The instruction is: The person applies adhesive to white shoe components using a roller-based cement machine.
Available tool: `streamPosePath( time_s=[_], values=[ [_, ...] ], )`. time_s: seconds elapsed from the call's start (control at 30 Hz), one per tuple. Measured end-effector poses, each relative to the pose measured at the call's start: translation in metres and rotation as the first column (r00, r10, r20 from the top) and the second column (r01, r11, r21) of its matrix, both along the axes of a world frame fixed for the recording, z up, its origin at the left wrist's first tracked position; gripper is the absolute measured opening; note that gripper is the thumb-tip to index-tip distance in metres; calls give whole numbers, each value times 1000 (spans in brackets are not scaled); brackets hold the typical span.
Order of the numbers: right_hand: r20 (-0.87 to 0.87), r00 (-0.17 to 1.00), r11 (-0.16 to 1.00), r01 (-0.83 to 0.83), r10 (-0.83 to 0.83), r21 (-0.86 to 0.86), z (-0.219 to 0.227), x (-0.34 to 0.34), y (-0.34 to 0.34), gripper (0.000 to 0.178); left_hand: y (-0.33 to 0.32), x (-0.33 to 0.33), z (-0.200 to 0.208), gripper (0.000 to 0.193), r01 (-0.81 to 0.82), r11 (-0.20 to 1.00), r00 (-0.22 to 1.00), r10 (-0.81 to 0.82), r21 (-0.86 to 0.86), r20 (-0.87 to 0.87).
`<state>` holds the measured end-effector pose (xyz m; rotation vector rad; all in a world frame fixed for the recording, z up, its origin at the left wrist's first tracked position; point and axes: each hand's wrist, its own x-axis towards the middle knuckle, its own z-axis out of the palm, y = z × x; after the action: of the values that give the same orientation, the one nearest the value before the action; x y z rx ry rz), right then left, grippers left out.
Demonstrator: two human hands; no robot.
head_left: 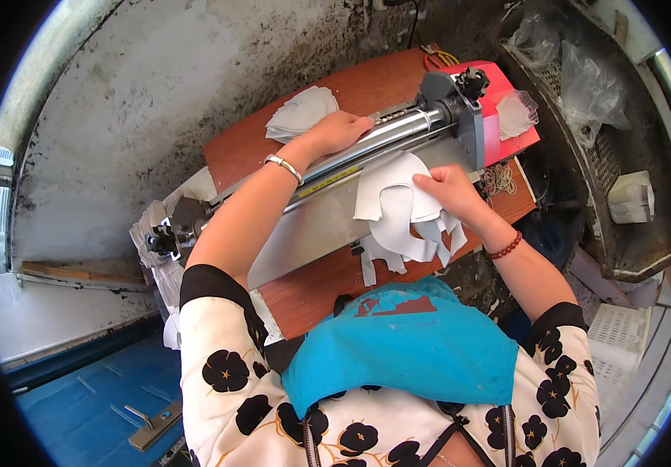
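Note:
My left hand reaches over the chrome roller of a bench machine, palm down on its far side. Its fingers look stretched out and flat, though the roller partly hides what lies under them. On the near side, my right hand pinches several white curved cut-out pieces of sheet material between thumb and fingers. These pieces hang over the metal plate and the front board, with loose strips dangling below. A stack of similar white pieces lies beyond the roller, left of my left hand.
The machine's red and grey end housing stands at the right, with a translucent piece on it. String lies beside it. White sheets are piled at the left end. A metal bin with plastic bags stands far right.

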<state>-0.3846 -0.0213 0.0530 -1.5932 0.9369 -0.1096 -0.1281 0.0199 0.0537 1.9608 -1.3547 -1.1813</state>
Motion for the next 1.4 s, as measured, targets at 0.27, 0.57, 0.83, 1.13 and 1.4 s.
streamPosePath(
  time_s=[0.27, 0.57, 0.83, 1.13, 1.4],
  values=[
    [110, 986, 989, 112, -122, 95, 0, -6, 3, 24, -3, 1, -1, 49, 17, 1000, 1000, -17, 18, 16],
    [87, 987, 965, 113, -137, 236, 9, 2, 3, 30, -9, 5, -10, 51, 10, 1000, 999, -10, 3, 40],
    [152, 979, 962, 95, -137, 257, 1, 16, -7, 28, -26, 22, -32, 33, 43, 999, 996, -40, -34, 85],
    [152, 974, 937, 111, -169, 331, -8, 9, -11, 25, -27, 19, -5, 37, -80, 791, 896, 324, -607, 303],
    [112, 983, 952, 107, -145, 287, 1, 24, -16, 23, -30, 24, -31, 26, 261, 958, 930, -217, -118, 296]
  ],
)
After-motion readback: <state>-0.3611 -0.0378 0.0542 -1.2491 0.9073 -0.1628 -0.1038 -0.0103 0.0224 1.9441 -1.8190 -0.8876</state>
